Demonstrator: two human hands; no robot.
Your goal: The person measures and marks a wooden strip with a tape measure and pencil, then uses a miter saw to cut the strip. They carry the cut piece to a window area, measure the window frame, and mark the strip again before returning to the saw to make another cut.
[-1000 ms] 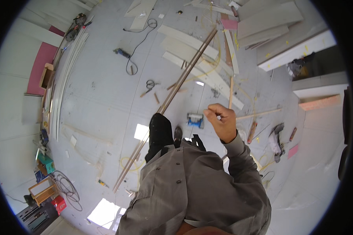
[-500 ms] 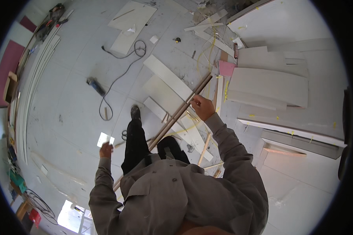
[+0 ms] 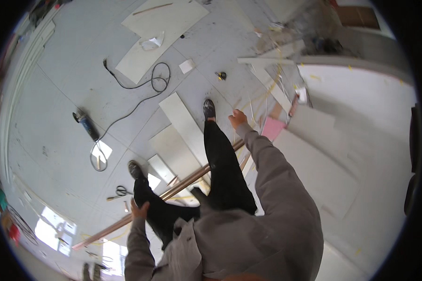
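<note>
My left hand (image 3: 139,209) hangs beside my left thigh, fingers apart, holding nothing visible. My right hand (image 3: 237,119) is out in front beside my right shoe (image 3: 209,108), its slightly blurred fingers loosely bent and apart, with nothing visible in them. Long brown strips (image 3: 100,232) run across the floor under my legs, over pale boards (image 3: 182,122). A blue angle grinder (image 3: 86,124) with a black cord (image 3: 126,117) lies to the front left. Black-handled scissors (image 3: 122,191) lie near my left shoe (image 3: 136,170), and a small black-and-yellow tool (image 3: 221,76) lies farther ahead.
Large white sheets (image 3: 312,171) and a pink piece (image 3: 273,127) lie on the right, below a white raised edge (image 3: 356,77). More offcuts (image 3: 159,21) and a thin yellow hose or cord (image 3: 276,79) are ahead. Long white strips (image 3: 30,55) line the left side.
My view has turned and moved forward, and my feet have stepped to straddle the brown strips. My left hand came into view; my right hand moved forward and its fingers loosened.
</note>
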